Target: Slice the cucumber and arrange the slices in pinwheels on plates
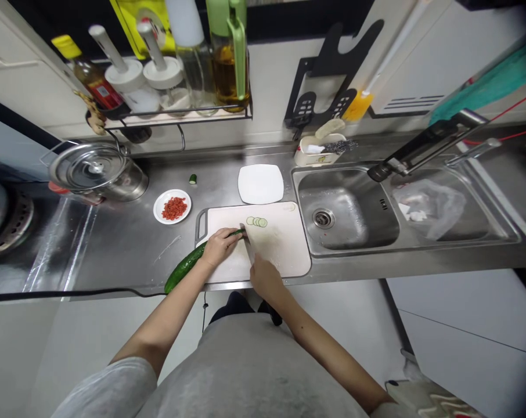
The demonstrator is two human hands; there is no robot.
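Observation:
A long green cucumber (184, 269) lies slantwise over the left part of the white cutting board (289, 255). My left hand (218, 246) is closed over it near its cut end. In my right hand (265, 277) is a kitchen knife (248, 245), its fingers wrapped round the handle. The blade stands at the cucumber's cut end, beside my left fingertips. Several thin cucumber slices (256, 222) overlap in a short row on the board, just beyond the knife tip.
A plate of chopped red pieces (175, 208), a cucumber end (193, 179) and a white square plate (260, 183) stand behind the board. To the right is a steel sink (348, 232) with a faucet (432, 145). A lidded pot (101, 174) stands left, below a condiment rack (180, 116).

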